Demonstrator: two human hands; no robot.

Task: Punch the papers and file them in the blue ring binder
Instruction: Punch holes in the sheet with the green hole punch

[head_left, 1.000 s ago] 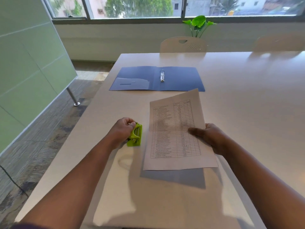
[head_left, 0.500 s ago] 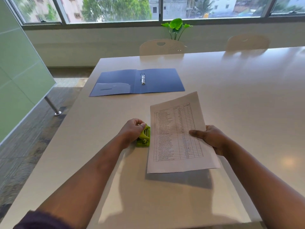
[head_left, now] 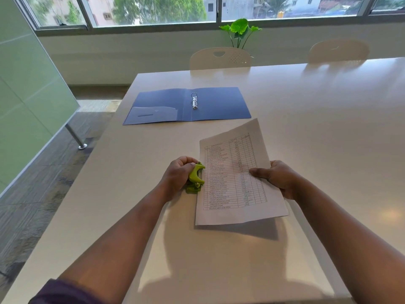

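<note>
Since the earlier frames, very little is changing at the hands: the left hand (head_left: 178,176) is still gripping the green hole punch (head_left: 195,178) and the right hand (head_left: 277,177) is still pinching the paper (head_left: 232,172), while the view is swinging so that the blue binder (head_left: 219,104) now sits left of centre. Left-hand fingers are curling round the punch, thumb lying on top of its lever, and the punch is resting on the white table (head_left: 328,128). The lever is standing raised, and the paper's left edge is sitting right at the punch's mouth; whether the edge is actually inside the slot cannot be told. On the other side, the right hand is holding the paper's right edge, thumb pressing on the printed face and the other fingers hidden beneath. The paper is carrying a printed table of rows and is hanging slightly above the tabletop, throwing a shadow under its near edge. Farther back, well apart from the paper, the binder is lying open and flat, its metal rings (head_left: 194,101) standing at the spine. Beyond the far table edge, two pale chairs (head_left: 220,58) are standing, with a green plant (head_left: 240,29) by the window (head_left: 153,9).
</note>
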